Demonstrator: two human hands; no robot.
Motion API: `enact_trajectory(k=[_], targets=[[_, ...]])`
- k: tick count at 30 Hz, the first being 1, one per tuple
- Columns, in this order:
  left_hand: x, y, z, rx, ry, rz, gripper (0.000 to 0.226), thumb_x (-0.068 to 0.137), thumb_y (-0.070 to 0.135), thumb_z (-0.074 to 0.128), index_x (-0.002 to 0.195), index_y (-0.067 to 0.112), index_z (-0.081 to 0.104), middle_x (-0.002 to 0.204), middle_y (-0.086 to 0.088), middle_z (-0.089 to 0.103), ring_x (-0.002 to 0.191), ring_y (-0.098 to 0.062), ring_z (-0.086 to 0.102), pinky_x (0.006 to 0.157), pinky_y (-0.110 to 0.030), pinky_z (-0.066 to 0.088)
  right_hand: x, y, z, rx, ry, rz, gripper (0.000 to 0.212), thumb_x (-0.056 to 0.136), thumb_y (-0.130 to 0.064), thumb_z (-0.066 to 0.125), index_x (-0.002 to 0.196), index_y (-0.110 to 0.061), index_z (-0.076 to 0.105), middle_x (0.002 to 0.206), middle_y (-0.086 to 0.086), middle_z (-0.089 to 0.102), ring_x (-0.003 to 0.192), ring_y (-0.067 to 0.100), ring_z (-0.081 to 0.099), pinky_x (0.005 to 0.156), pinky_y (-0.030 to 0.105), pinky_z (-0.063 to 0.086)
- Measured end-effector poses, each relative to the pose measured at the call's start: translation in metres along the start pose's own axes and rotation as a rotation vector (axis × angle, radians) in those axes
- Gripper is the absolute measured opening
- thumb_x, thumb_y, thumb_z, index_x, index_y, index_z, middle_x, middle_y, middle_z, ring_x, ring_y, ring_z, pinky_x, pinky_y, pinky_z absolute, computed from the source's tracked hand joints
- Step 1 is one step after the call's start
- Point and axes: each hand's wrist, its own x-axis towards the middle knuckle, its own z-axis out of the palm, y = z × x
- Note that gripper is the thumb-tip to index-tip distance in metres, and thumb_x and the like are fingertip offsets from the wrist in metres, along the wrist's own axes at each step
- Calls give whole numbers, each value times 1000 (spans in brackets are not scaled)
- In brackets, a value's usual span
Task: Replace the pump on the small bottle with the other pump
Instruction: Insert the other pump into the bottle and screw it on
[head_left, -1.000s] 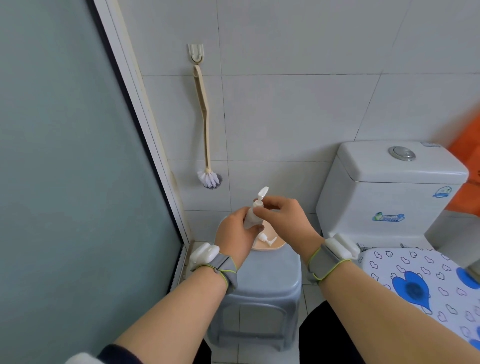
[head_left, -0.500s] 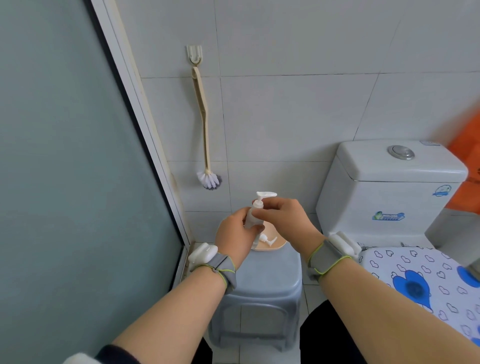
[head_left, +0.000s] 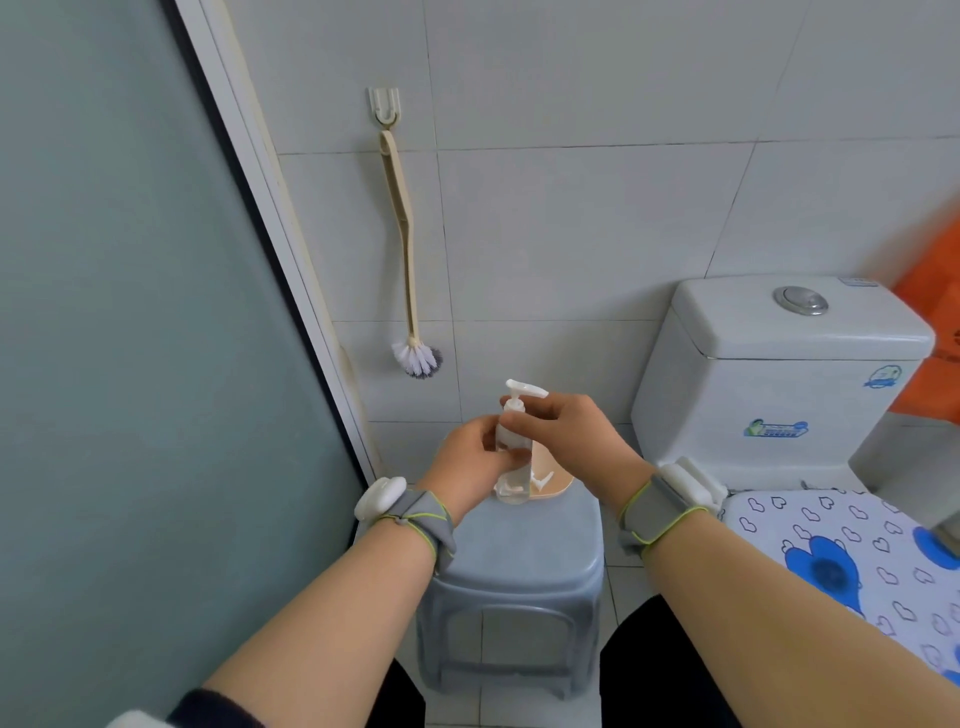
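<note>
A grey plastic stool (head_left: 511, 540) stands on the tiled floor of a white-tiled bathroom. To its right is a toilet (head_left: 779, 374) with a heart-patterned lid cover (head_left: 831, 551); to its left runs a frosted glass door (head_left: 130, 338). On the wall above the stool a brush (head_left: 408, 270) hangs from a hook (head_left: 384, 106). A tan tray (head_left: 550, 486) lies at the back of the stool top.

Above the stool, the left hand (head_left: 467, 473) is closed around the body of a small clear bottle (head_left: 511, 457), held upright. The bottle is transparent, with clear liquid in its lower part. A white pump (head_left: 522, 397) sits at its neck, spout pointing right. The right hand (head_left: 566, 436) pinches the pump's collar between thumb and fingers. A second white pump (head_left: 540, 480) lies on the tray, just behind the bottle.
</note>
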Motion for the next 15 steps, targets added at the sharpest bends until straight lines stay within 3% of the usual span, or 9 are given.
enact_trajectory(k=[2,5,11,13,15], targets=[[-2,0,0,-43,-24,-4,35,83,5,67,118,8,64,114,-15,71,108,-28,65,99,-41,48,1,-3,-1,-57,-9,-20,16,85,-26,73,96,-17,79,86,-6,78,75,4,66,70,19,50],[-3,-1,4,-49,6,28,30,83,4,68,113,5,66,111,-19,71,95,-23,65,88,-33,49,3,-3,0,-192,54,-60,16,85,-29,71,82,-14,77,62,-11,64,52,0,51,54,15,39],[0,-5,17,52,147,60,28,79,18,73,106,13,70,97,-10,75,96,-28,69,89,-48,52,2,0,9,-275,190,-109,36,85,-30,70,52,-32,56,40,-27,51,48,-6,51,47,10,36],[-1,-5,20,128,204,87,24,78,26,72,100,16,71,87,-9,74,88,-29,68,78,-44,53,2,2,13,-264,232,-112,37,85,-31,70,51,-28,57,43,-16,53,48,1,49,45,14,31],[-3,-3,22,217,274,112,18,79,31,69,90,16,69,69,-5,67,76,-34,63,58,-33,45,1,4,19,-257,284,-117,30,85,-31,69,57,-23,61,48,-10,51,50,6,46,50,22,33]])
